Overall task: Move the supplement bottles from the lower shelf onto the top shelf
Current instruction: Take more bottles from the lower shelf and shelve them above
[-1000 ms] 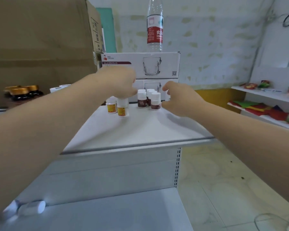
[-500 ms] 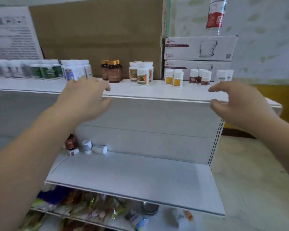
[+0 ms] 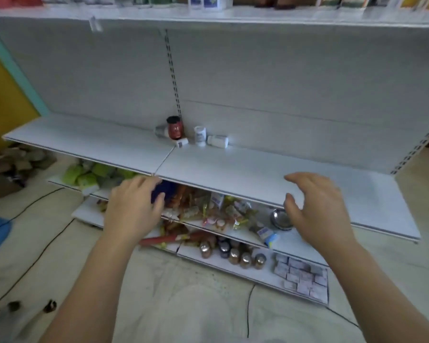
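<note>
Several supplement bottles cluster at the back of the lower shelf [image 3: 245, 167]: a dark red bottle [image 3: 175, 128] upright, a white bottle [image 3: 200, 135] upright, another white bottle [image 3: 217, 141] on its side, a small white one [image 3: 182, 143] lying down, and a grey one [image 3: 161, 131] lying behind the red one. My left hand [image 3: 133, 209] and my right hand [image 3: 315, 206] hover empty in front of the shelf's front edge, fingers relaxed and spread. The top shelf [image 3: 208, 17] runs along the upper edge of the view with bottles on it, mostly cut off.
Below the lower shelf lie snack packets [image 3: 208, 211], a metal bowl [image 3: 280, 219], small brown jars [image 3: 243, 256] and grey packs [image 3: 302, 278]. Green bags [image 3: 87, 175] sit at the left. Black cables [image 3: 35, 243] run over the floor.
Both hands have come down from the top shelf, where they let go of bottles, to the front of the lower shelf. The view has tilted down.
</note>
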Motion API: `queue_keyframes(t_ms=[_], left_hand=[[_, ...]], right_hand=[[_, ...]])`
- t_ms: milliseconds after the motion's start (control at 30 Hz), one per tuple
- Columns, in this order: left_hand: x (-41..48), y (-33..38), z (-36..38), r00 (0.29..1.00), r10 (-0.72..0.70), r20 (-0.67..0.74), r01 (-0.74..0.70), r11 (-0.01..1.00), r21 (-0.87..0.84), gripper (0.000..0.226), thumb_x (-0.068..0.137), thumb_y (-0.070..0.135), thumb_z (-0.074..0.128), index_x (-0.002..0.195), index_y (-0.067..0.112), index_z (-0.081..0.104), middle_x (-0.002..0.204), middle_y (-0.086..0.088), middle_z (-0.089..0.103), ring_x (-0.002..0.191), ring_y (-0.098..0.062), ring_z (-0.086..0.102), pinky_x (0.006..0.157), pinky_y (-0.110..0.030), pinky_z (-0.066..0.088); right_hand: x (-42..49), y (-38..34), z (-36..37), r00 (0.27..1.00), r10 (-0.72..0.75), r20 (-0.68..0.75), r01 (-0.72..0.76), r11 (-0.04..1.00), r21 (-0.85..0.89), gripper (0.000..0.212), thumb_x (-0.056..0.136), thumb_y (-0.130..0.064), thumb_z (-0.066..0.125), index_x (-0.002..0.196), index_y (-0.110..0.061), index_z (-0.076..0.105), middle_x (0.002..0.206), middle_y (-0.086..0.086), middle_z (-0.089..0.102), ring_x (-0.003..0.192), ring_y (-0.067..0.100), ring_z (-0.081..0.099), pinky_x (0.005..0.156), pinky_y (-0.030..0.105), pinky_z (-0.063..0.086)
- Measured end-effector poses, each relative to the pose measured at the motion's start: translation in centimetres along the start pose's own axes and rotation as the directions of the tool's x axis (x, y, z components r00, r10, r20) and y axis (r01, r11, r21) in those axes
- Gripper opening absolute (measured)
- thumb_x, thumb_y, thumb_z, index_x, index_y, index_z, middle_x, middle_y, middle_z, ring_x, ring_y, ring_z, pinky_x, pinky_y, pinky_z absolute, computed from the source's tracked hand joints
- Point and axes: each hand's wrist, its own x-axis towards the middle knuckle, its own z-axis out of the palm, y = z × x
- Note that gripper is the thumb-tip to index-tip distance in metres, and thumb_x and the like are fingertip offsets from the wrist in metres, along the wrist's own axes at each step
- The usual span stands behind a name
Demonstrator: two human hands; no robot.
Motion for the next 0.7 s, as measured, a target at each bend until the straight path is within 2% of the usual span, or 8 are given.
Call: queue_keyframes(t_ms=[133, 233, 400, 600, 700], left_hand=[[-5.3, -5.5, 4.7, 0.984, -0.164, 0.062, 0.172, 0.973, -0.151, 0.032, 0.09, 0.025, 0.062, 0.119, 0.014, 0.066, 0.111, -0.01, 0.068, 0.1, -0.038, 0.061, 0.082, -0.05, 0.048], [-6.8, -7.2, 7.3, 0.967, -0.207, 0.149, 0.233, 0.955, -0.184, 0.033, 0.09, 0.019, 0.067, 0.123, 0.015, 0.066, 0.115, -0.01, 0.067, 0.106, -0.035, 0.059, 0.086, -0.049, 0.044], [-3.8, -9.0, 9.6, 0.965, -0.18, 0.19, 0.22, 0.952, -0.214, 0.034, 0.092, 0.024, 0.064, 0.125, 0.017, 0.065, 0.117, -0.006, 0.066, 0.11, -0.031, 0.057, 0.091, -0.048, 0.043], [5.8, -11.8, 13.2, 0.976, -0.115, 0.186, 0.156, 0.962, -0.222, 0.036, 0.092, 0.025, 0.06, 0.127, 0.018, 0.063, 0.119, -0.006, 0.066, 0.11, -0.03, 0.057, 0.092, -0.046, 0.045], [12.0, -13.1, 16.1, 0.973, -0.089, 0.214, 0.129, 0.975, -0.182, 0.037, 0.093, 0.027, 0.058, 0.129, 0.017, 0.061, 0.12, -0.009, 0.066, 0.108, -0.032, 0.058, 0.09, -0.044, 0.046]], right_hand=[[-3.9, -3.8, 7.1, 0.993, 0.088, 0.081, -0.095, 0.991, 0.092, 0.034, 0.078, -0.018, 0.06, 0.11, -0.013, 0.068, 0.11, 0.007, 0.068, 0.101, 0.032, 0.06, 0.087, 0.043, 0.048], [-5.3, -6.1, 11.4, 0.977, 0.133, 0.166, -0.152, 0.983, 0.102, 0.035, 0.077, -0.013, 0.065, 0.112, -0.01, 0.067, 0.112, 0.01, 0.067, 0.103, 0.034, 0.06, 0.088, 0.044, 0.047], [-2.5, -9.2, 16.1, 0.972, 0.077, 0.223, -0.106, 0.987, 0.121, 0.035, 0.077, -0.011, 0.065, 0.112, -0.012, 0.068, 0.112, 0.008, 0.068, 0.104, 0.031, 0.059, 0.09, 0.043, 0.049], [5.4, -11.2, 22.4, 0.968, 0.037, 0.246, -0.069, 0.99, 0.12, 0.034, 0.077, -0.016, 0.062, 0.111, -0.016, 0.067, 0.112, 0.005, 0.067, 0.103, 0.031, 0.06, 0.086, 0.044, 0.05], [10.5, -10.2, 26.2, 0.965, 0.1, 0.243, -0.13, 0.985, 0.111, 0.038, 0.078, -0.01, 0.064, 0.116, -0.014, 0.067, 0.117, 0.008, 0.067, 0.107, 0.034, 0.059, 0.088, 0.043, 0.046]])
